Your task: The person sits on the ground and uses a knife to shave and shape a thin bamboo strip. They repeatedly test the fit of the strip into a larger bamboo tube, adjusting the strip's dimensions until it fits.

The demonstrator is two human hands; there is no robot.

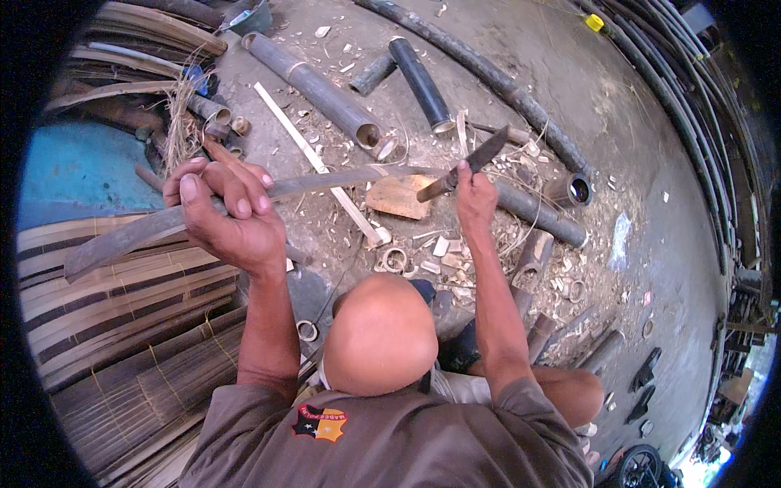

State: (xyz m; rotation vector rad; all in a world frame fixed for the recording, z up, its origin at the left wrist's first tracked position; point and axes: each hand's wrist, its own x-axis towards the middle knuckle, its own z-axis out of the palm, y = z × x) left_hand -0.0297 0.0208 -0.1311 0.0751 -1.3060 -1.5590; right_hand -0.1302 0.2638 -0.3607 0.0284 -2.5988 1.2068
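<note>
My left hand (232, 211) is closed around a long, split bamboo strip (317, 183), palm turned up. The wide end of the strip sticks out to the left, and its thin end reaches right toward the knife. In my right hand (476, 199) is a knife (490, 149) with a broad dark blade, its tip pointing up and to the right. Beneath the strip's thin end lies a pale wooden block (399, 199) on the ground. Whether the blade touches the strip, I cannot tell.
Bamboo poles (313, 85) and a dark tube (421, 85) lie ahead among scattered shavings (443, 248). A pale stick (293, 134) crosses the ground under the strip. Stacked slatted bamboo (138, 317) and a blue surface (89, 171) stand left. Long poles (675, 89) line the right.
</note>
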